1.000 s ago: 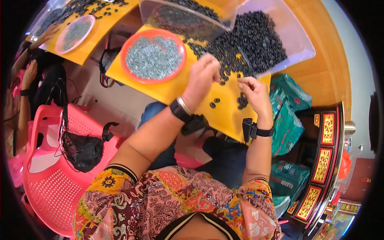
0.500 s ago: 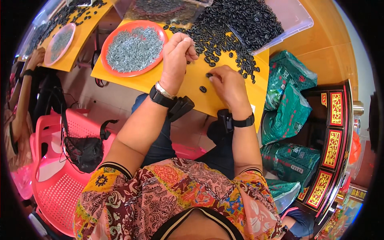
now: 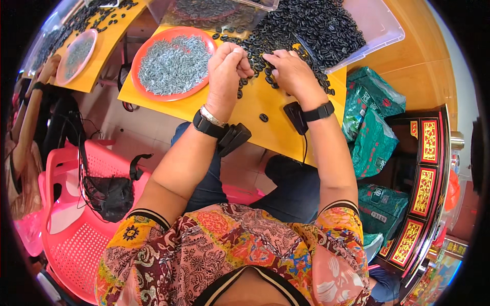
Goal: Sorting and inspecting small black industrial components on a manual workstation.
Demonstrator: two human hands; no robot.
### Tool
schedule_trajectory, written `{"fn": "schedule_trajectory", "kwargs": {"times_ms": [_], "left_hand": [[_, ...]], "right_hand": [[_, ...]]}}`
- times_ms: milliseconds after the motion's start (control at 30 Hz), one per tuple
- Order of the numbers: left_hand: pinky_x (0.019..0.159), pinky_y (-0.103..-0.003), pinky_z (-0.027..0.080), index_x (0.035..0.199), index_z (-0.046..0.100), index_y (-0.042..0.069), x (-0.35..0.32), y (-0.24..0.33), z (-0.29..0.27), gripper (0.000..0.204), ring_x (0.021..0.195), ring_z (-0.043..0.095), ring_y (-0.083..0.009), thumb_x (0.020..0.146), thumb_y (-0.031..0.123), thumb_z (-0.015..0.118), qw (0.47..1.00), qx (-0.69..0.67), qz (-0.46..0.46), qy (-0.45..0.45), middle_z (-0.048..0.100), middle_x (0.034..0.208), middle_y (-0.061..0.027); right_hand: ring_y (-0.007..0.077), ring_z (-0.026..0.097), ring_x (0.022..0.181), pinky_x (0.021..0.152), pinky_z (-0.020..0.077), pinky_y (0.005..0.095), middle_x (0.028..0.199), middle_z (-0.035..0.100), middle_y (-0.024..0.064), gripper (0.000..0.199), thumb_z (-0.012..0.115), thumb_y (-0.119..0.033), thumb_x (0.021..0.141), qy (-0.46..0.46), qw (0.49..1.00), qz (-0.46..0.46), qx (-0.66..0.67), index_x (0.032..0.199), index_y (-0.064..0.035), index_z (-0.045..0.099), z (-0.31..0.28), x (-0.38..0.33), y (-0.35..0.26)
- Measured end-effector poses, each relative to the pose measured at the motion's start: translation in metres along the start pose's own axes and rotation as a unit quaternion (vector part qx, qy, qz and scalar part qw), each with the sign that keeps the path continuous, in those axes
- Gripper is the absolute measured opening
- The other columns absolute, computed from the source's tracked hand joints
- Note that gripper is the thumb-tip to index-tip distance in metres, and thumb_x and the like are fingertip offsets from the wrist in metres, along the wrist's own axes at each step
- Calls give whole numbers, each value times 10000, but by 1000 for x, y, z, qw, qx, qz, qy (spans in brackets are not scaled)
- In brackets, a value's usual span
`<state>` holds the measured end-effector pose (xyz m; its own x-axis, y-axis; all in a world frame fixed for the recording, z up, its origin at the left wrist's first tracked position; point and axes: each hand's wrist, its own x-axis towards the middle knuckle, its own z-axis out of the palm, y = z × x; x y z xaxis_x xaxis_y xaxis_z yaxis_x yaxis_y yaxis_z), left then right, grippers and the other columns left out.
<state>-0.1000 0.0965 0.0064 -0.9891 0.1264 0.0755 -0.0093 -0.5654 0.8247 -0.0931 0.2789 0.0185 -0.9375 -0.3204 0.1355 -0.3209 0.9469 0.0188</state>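
Note:
My left hand (image 3: 228, 67) is closed above the yellow table (image 3: 250, 122), next to an orange-red plate (image 3: 137, 76) heaped with small silvery metal pieces (image 3: 173, 64) that look like screws. Whatever its curled fingers hold is hidden. My right hand (image 3: 296, 74) reaches over the near edge of a spread of small black oval pieces with holes (image 3: 286, 30). Its index finger and thumb are apart, with a few black pieces by the fingertips. One black oval piece (image 3: 263, 117) lies alone nearer to me.
A clear plastic bin (image 3: 380, 30) lies tipped at the far right, black pieces spilling out. Another clear box (image 3: 204, 15) stands behind the plate. Green bags (image 3: 375, 137) are beside the table's right side. A pink chair (image 3: 87, 239) and another person's hand (image 3: 51, 66) are at left.
My right hand has moved away from me to the black pieces; the black piece between its fingers before no longer shows there. My left hand stays closed in nearly the same place.

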Motion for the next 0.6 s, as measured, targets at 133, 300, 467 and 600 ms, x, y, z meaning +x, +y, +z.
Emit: {"fn": "schedule_trajectory", "kwargs": {"times_ms": [133,300,467,600], "left_hand": [[501,-196,397,781,524,52,2,0,-4,169,515,515,-87,898,144,445,1000,-16,-2,14,532,623,-3],[498,-195,397,781,525,51,4,0,-5,165,512,516,-87,897,136,444,1000,-27,-1,16,530,615,-4],[488,-197,395,775,529,52,5,-4,-4,164,503,514,-87,894,133,449,999,-30,-9,20,530,613,-3],[531,-216,422,808,528,63,5,-6,-7,173,553,542,-112,915,154,426,1000,2,-9,-2,548,670,-15]], "right_hand": [[310,528,1039,890,444,369,1124,567,128,415,625,-23,732,-28,999,24,25,1142,-80,597,-11,-15,-7],[316,582,905,804,478,375,921,629,124,341,629,7,712,0,999,37,38,1045,-62,640,-15,-42,-6],[316,584,903,783,484,366,911,629,120,316,640,42,679,25,997,47,55,984,-42,646,-17,-64,-2],[304,599,860,756,488,360,887,632,123,252,647,28,680,26,991,83,96,922,-43,662,-14,-68,8]]}}
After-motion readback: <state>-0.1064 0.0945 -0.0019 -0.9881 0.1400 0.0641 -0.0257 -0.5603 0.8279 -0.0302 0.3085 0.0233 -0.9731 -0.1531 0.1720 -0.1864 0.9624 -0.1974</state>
